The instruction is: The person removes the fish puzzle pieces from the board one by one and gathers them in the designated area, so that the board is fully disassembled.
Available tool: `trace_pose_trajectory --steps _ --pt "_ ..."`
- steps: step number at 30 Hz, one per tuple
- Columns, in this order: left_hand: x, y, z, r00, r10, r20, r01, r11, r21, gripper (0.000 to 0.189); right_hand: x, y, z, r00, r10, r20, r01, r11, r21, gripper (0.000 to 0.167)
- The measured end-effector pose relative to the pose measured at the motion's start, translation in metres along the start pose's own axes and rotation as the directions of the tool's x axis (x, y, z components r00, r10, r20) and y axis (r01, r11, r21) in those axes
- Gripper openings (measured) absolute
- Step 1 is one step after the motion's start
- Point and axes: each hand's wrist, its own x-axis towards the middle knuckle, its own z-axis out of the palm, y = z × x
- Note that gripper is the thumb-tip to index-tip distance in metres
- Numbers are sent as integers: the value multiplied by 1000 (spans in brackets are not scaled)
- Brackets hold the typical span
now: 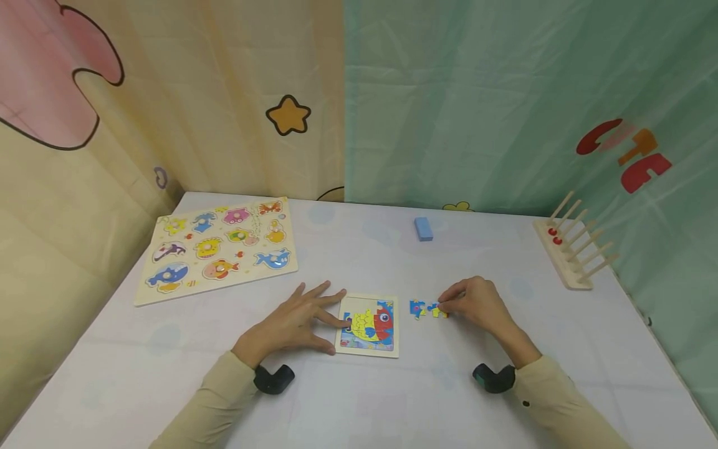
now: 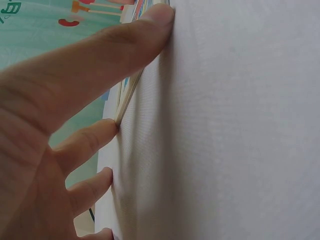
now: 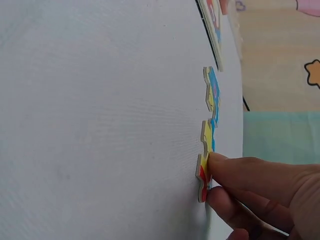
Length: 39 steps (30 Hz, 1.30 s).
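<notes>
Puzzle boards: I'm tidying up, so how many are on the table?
2: the large animal board, far left in the head view, and the small fish board, touched by the left hand.

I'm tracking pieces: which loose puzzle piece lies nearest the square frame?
The leftmost blue piece in the head view; the rest are farther right, at the right hand.

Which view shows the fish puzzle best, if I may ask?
Head view, showing the fish puzzle nearly whole from above. Left wrist shows a sliver, partly behind the thumb; right wrist, a cropped end.
</notes>
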Motion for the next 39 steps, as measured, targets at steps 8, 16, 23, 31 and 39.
trace_pose_trajectory --steps 8,16,23,31,39 --pt "0 0 0 1000 -11 0 11 1000 -4 52 -1 -2 0 1000 -3 8 3 1000 -7 6" --pt "-1 -1 0 1000 -9 -2 9 1000 -16 52 -1 -7 -1 1000 1 2 -1 1000 -9 8" --pt "-1 -1 -1 1000 -8 -1 8 1000 -17 51 7 -29 11 999 -45 -4 45 999 15 10" --pt "-1 -2 1 1000 -7 -7 7 1000 -11 51 18 -68 42 997 -64 42 64 998 17 13" --pt "0 0 0 1000 -11 6 11 1000 9 52 21 -92 60 995 -67 71 70 997 -35 17"
